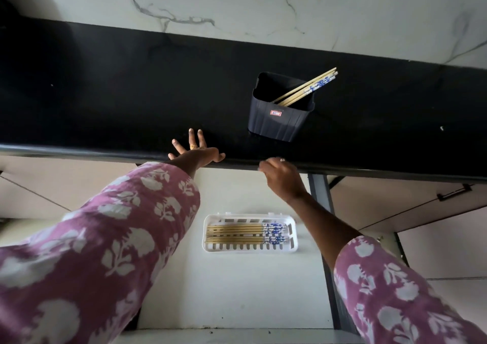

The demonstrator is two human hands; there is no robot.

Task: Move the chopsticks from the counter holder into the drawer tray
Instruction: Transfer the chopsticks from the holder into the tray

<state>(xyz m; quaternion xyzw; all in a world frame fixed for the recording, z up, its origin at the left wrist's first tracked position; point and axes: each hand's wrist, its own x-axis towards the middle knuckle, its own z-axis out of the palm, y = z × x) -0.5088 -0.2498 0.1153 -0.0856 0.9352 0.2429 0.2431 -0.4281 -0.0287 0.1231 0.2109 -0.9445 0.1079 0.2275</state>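
A black holder (pixel 279 116) stands on the black counter (pixel 131 93) and several bamboo chopsticks (pixel 308 86) with blue-and-white ends lean out of it to the right. Below, in the open white drawer (pixel 237 291), a white slotted tray (pixel 250 249) holds several chopsticks (pixel 245 234) laid flat. My left hand (pixel 196 149) rests on the counter's front edge with fingers spread. My right hand (pixel 280 176) hangs just below the counter edge, under the holder, fingers loosely curled, with nothing seen in it.
A white marble wall (pixel 263 6) rises behind the counter. A dark drawer side rail (pixel 324 211) runs along the right of the drawer. A cabinet front with a black handle (pixel 454 192) lies to the right.
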